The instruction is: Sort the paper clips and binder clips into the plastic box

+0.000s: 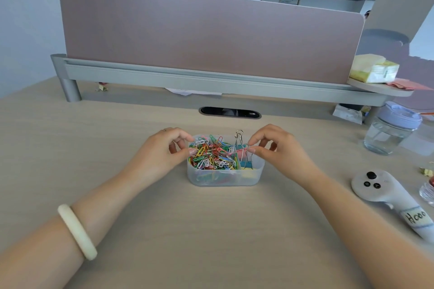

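Observation:
A clear plastic box point(225, 178) stands on the desk in front of me, split into two compartments. The left compartment is full of coloured paper clips point(212, 156). The right one holds binder clips point(246, 163) in blue, pink and yellow, with wire handles sticking up. My left hand point(162, 155) is at the box's left rim, thumb and forefinger pinched over the edge beside the paper clips. My right hand point(277, 148) is at the right side, thumb and forefinger pinched on the wire handle of one binder clip in the right compartment.
A white VR controller point(385, 192) with a handwritten label lies at the right. A lidded glass jar point(389, 130) stands behind it. A pink divider panel point(211, 30) on a grey rail closes the desk's far side, with a cable slot point(230, 112) below it.

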Demonstrator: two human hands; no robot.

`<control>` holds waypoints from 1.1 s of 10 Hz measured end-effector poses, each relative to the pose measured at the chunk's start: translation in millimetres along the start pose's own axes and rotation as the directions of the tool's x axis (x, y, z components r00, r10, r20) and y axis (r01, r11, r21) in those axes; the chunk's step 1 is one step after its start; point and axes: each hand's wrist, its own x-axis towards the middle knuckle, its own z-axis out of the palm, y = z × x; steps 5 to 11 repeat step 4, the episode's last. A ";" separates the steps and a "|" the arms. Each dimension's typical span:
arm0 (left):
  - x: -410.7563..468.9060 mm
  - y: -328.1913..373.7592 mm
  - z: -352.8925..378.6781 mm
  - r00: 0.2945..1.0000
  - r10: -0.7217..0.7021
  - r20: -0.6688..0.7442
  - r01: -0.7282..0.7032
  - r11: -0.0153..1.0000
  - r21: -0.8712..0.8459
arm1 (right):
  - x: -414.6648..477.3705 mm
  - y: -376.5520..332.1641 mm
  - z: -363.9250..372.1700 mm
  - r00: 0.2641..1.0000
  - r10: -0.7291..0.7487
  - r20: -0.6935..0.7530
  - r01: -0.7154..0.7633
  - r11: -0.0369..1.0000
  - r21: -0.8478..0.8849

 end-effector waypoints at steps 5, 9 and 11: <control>-6.2 27.3 -4.7 0.995 0.096 0.027 -0.090 0.983 -0.159 | -4.7 -38.6 -13.7 0.996 -0.068 0.055 0.059 0.989 0.139; -6.2 27.3 -4.7 0.995 0.096 0.027 -0.090 0.983 -0.159 | -4.7 -38.6 -13.7 0.996 -0.068 0.055 0.059 0.989 0.139; -6.2 27.3 -4.7 0.995 0.096 0.027 -0.090 0.983 -0.159 | -4.7 -38.6 -13.7 0.996 -0.068 0.055 0.059 0.989 0.139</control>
